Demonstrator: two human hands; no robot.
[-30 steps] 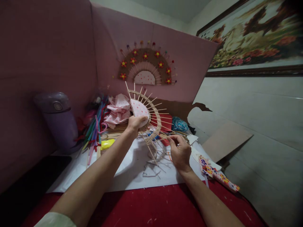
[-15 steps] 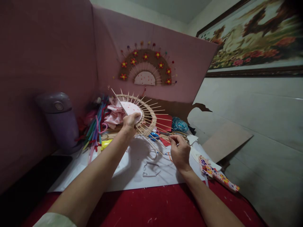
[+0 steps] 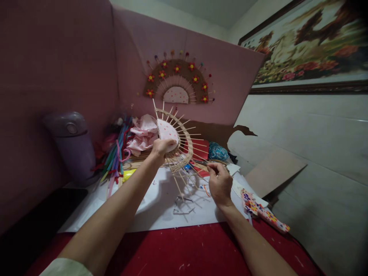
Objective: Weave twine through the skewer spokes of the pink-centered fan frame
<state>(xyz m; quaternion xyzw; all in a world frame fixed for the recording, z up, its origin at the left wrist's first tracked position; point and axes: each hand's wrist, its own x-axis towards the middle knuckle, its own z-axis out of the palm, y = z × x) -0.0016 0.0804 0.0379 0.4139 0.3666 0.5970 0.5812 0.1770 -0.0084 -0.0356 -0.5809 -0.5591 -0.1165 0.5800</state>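
Stick frame, half-round (image 3: 190,146), above table (image 3: 172,249); left hand (image 3: 161,148) grips its dotted centre (image 3: 167,129). Right hand (image 3: 220,184): fingers pinched, contents unclear. Apparent step: steadying; slender spokes (image 3: 197,134) call for light handling.

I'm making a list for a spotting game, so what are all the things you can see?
Woven half-ring: one, tan, in left hand
Flowered arch: one, brown and red, on pink board
Bottle: one, purple, far left
Fuzzy strips: several, mixed colours, beside bottle
Crumpled material: one bunch, pink, behind left hand
Packet: one, yellow, by left arm
Yarn: one bundle, blue, table's back right
Framed picture: one, many colours, right wall
White sheet: one, on red cloth
Small clutter: uncountable, mixed, mid-table
Left hand: one, skin-toned, centre
Right hand: one, skin-toned, right of centre
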